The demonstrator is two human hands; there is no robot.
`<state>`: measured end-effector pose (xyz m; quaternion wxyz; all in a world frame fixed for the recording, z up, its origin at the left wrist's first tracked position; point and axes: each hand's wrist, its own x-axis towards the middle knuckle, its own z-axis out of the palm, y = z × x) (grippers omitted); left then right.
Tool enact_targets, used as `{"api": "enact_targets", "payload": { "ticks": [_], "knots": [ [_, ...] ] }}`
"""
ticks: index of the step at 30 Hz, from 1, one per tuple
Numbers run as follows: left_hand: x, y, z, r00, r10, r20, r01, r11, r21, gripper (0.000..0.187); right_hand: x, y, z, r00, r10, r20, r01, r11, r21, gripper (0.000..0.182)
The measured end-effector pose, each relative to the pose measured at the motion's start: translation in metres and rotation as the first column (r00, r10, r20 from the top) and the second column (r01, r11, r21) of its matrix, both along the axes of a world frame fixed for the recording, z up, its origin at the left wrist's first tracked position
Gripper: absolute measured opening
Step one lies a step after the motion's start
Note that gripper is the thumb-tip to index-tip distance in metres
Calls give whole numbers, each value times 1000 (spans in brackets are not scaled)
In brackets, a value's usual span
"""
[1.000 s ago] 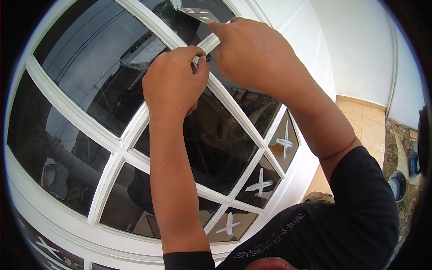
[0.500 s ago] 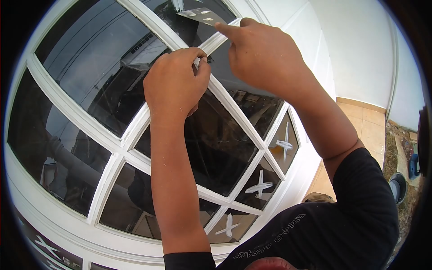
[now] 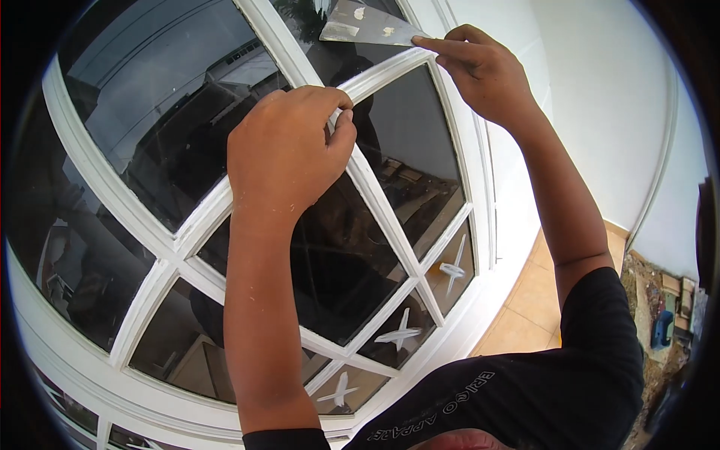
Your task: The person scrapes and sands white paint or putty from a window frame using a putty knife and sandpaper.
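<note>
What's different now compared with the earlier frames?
The right hand has moved right, toward the frame's outer edge, with the scraper, uncovering more glass. The camera view shifted slightly. The scraper remains held; the left hand stays at the bar crossing.

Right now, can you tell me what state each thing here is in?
Left hand: curled at the window frame; whether its grip holds anything is hidden.
Right hand: closed on the scraper.
Scraper: held over the glass, blade spotted.
Window frame: white, glazed.
Glass: reflective; three lower panes bear white crosses.
Blue object: on the ground.
</note>
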<state>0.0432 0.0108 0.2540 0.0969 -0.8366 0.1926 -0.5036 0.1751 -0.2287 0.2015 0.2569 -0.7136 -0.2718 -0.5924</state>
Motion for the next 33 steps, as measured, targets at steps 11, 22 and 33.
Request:
{"api": "enact_targets", "payload": {
  "ticks": [11, 22, 33],
  "knots": [
    [2, -5, 1, 1000, -17, 27, 17, 1000, 1, 12, 15, -31, 31, 996, 47, 70, -34, 985, -170, 31],
    [5, -6, -2, 998, -34, 61, 40, 994, -98, 15, 9, -39, 47, 986, 34, 165, 12, 962, -274, 33],
    [4, -4, -3, 998, -31, 59, 36, 996, -82, 11, 2, -38, 48, 981, 74, 177, -16, 950, -311, 37]
  ]
}}
